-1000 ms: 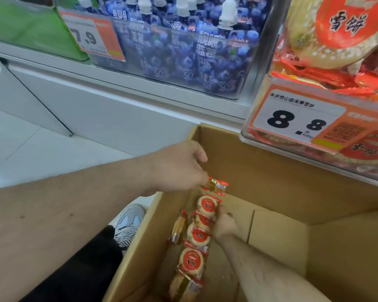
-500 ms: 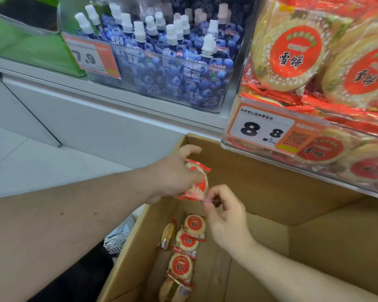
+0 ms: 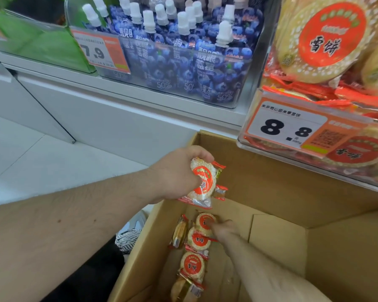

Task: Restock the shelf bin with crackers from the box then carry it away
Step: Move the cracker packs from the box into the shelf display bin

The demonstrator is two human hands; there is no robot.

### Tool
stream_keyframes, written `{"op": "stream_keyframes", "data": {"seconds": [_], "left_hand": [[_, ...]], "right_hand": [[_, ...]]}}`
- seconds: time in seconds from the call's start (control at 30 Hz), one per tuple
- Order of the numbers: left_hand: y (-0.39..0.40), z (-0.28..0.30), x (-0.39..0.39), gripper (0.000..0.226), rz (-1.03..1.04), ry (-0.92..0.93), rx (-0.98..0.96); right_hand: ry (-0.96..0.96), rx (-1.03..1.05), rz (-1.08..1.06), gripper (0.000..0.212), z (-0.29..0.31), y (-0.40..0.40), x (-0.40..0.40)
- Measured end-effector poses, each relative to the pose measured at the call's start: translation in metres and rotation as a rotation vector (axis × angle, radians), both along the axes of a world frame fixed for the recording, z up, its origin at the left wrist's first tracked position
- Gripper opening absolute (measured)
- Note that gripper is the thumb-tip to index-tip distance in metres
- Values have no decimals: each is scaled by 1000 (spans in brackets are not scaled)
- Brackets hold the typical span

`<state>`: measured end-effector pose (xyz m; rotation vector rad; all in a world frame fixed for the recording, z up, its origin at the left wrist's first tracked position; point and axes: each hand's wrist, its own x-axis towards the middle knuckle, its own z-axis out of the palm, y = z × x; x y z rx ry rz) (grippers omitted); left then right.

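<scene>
Left hand [image 3: 175, 173] gripped crackers [image 3: 202, 182] above box [image 3: 271, 184] left rim. Right hand [image 3: 224, 231] deep in box, fingers on pack row [image 3: 196, 247] (grip unclear, blurred). Row hugged left wall; bare floor right. Bin [image 3: 314, 136] overhung far corner.

The box [image 3: 271, 188] is matt brown corrugated cardboard, smooth-walled; the cracker packets [image 3: 193, 265] along its left wall wear glossy clear plastic film with red print; the shelf bin [image 3: 260, 136] is shiny transparent plastic fronted by a paper price label [image 3: 286, 125]
</scene>
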<state>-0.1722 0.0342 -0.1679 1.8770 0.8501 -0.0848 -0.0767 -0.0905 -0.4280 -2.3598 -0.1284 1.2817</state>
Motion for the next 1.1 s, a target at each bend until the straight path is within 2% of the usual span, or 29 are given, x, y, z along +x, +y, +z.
{"op": "stream_keyframes", "data": {"seconds": [0.07,0.17,0.27,0.3,0.37,0.47,0.6,0.73,0.8,0.9,1.03,1.1], "left_hand": [[2,-3,-1,50,-6,-2,-12],[3,-4,-2,55,-15,-16,-62],[3,1,-3,65,-56,-3,-94],[3,3,-4,69,-71,3,-94],[1,11,-5,72,-83,-3,-92],[-3,21,-6,71,-70,-44,-85],[-9,21,-2,70,-116,-61,-61],[-7,14,1,69,-135,-29,-62],[-4,9,1,69,-137,-8,-55],[-3,2,2,69,-147,25,-48],[-3,-5,3,71,-164,52,-38],[-2,-5,3,71,-172,48,-36]], "right_hand": [[6,-10,58,57,-10,3,-1],[-46,-85,206,42,-11,-2,5],[-2,-54,100,11,0,-17,22],[23,-35,63,7,5,-24,28],[11,-32,62,22,15,-37,36],[-8,-63,102,15,20,-49,33],[133,65,-31,38,20,-43,12],[332,200,-157,37,10,-22,-3],[370,253,-210,40,-7,-11,-7],[265,279,-190,38,-30,4,-11],[31,162,-58,20,-37,6,-3],[-59,128,-22,18,-33,-5,8]]}}
